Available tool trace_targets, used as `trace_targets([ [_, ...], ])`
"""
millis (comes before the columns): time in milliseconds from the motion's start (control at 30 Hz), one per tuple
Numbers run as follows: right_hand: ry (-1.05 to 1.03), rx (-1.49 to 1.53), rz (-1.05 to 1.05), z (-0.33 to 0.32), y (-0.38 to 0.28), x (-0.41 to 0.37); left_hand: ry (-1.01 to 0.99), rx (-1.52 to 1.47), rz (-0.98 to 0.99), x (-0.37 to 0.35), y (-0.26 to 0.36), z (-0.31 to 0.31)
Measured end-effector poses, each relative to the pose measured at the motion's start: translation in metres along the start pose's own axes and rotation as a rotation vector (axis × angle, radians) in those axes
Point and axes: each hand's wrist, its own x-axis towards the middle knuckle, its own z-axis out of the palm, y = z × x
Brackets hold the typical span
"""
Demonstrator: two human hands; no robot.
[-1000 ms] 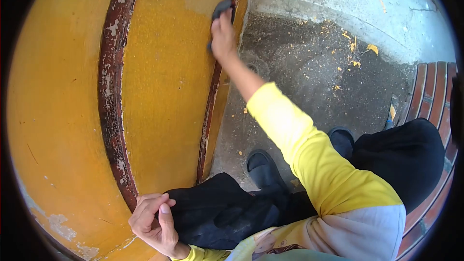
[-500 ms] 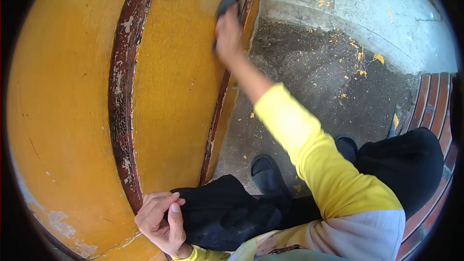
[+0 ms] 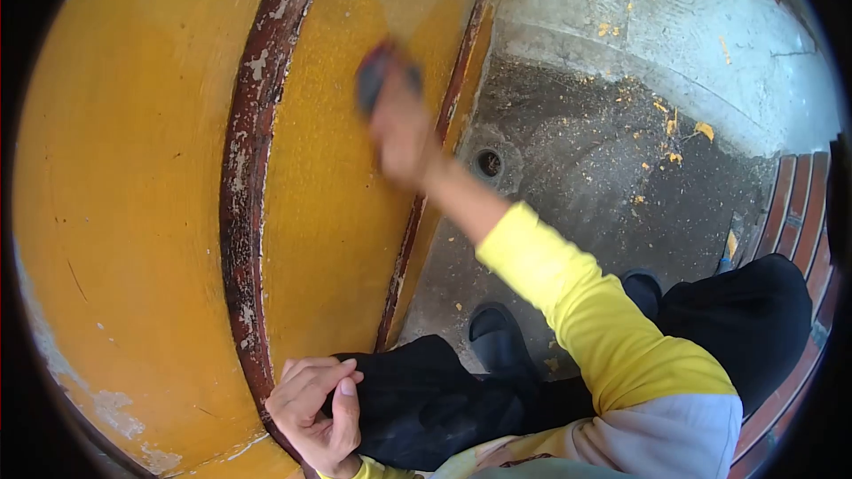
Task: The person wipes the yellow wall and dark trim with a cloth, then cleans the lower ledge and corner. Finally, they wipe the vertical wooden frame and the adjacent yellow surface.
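My right hand is wrapped around a dark oval scrubber-like block with a reddish patch, blurred by motion. It is against the yellow wall panel, between two brown strips, where the paint looks darker and damp. At the lower left my left hand lies over my black-trousered knee, palm turned up. Its fingers are loosely curled, the thumb stands a little apart, and nothing is in it. The curved brown strip with flaking paint runs just beside that hand.
A straight brown strip edges the panel on the right. Beyond it lies a dark concrete floor with a round drain hole and scattered yellow flakes. My dark slipper is on the floor. Red brick edging curves along the right.
My right hand has moved down and left across the panel with the dark block, uncovering the drain hole. The view has shifted slightly; my left hand keeps its pose.
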Motion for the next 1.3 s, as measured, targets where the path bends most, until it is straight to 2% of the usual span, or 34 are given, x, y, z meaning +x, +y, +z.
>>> trace_targets([
  [67,0.299,0.177,0.178,-0.016,0.044,0.074,0.035,-0.034,-0.045,-0.009,-0.002,-0.002],
  [133,0.364,0.064,0.207,-0.018,0.075,0.104,0.008,-0.003,-0.048,-0.009,-0.001,-0.004],
  [233,0.269,0.046,0.232,-0.011,0.037,0.069,-0.042,0.023,-0.007,-0.004,-0.005,-0.004],
  [300,0.143,0.026,0.027,0.009,-0.006,-0.001,-0.063,0.017,-0.006,0.002,-0.002,0.001],
  [367,-0.028,0.076,0.000,0.006,-0.071,-0.059,-0.074,0.009,-0.007,0.010,0.001,0.006],
  [400,-0.130,0.118,-0.032,0.000,-0.088,-0.068,-0.072,0.007,-0.008,0.012,0.002,0.007],
  [433,-0.142,0.129,-0.098,-0.001,-0.079,-0.064,-0.078,0.006,-0.005,0.012,0.002,0.007],
  [500,-0.168,0.155,-0.235,0.004,-0.039,-0.038,-0.086,0.001,-0.002,0.011,0.001,0.005],
  [567,0.041,0.092,-0.260,-0.006,-0.012,0.039,-0.061,-0.012,-0.004,0.007,-0.003,0.001],
  [633,0.244,0.119,-0.057,-0.006,0.010,0.104,-0.035,-0.004,-0.041,0.001,-0.001,0.001],
  [700,0.321,0.088,-0.020,-0.015,0.025,0.145,-0.046,0.003,-0.027,0.000,-0.001,-0.002],
  [800,0.232,0.127,0.025,-0.019,0.010,0.136,-0.049,0.003,-0.015,-0.003,0.000,-0.005],
  [833,0.246,0.035,0.001,-0.008,-0.005,0.110,-0.044,-0.002,-0.007,-0.002,0.000,-0.003],
  [867,0.184,0.113,-0.097,-0.001,-0.025,0.076,-0.044,-0.009,-0.005,-0.001,0.000,-0.002],
  [900,0.125,0.053,-0.194,0.002,-0.056,0.043,-0.044,-0.016,-0.003,0.000,-0.001,-0.001],
  [933,-0.050,0.040,-0.261,0.013,-0.074,-0.001,-0.042,-0.022,-0.001,0.002,-0.001,0.001],
  [967,-0.101,0.112,-0.268,0.012,-0.096,-0.034,-0.053,-0.019,0.005,0.003,0.001,0.001],
  [1000,-0.152,0.187,-0.277,0.005,-0.112,-0.042,-0.062,-0.014,0.010,0.005,0.002,0.002],
  [1100,-0.155,0.305,-0.430,0.003,-0.074,-0.007,-0.058,-0.011,0.013,0.004,0.006,0.000],
  [1167,0.038,0.090,-0.389,0.007,-0.042,0.049,-0.038,-0.022,0.003,0.001,0.003,-0.002],
  [1233,0.239,0.146,-0.156,-0.002,-0.021,0.117,0.010,-0.028,-0.015,-0.005,-0.005,-0.005],
  [1300,0.327,0.082,-0.108,-0.006,-0.019,0.139,0.017,-0.023,-0.014,-0.006,-0.005,-0.006],
])
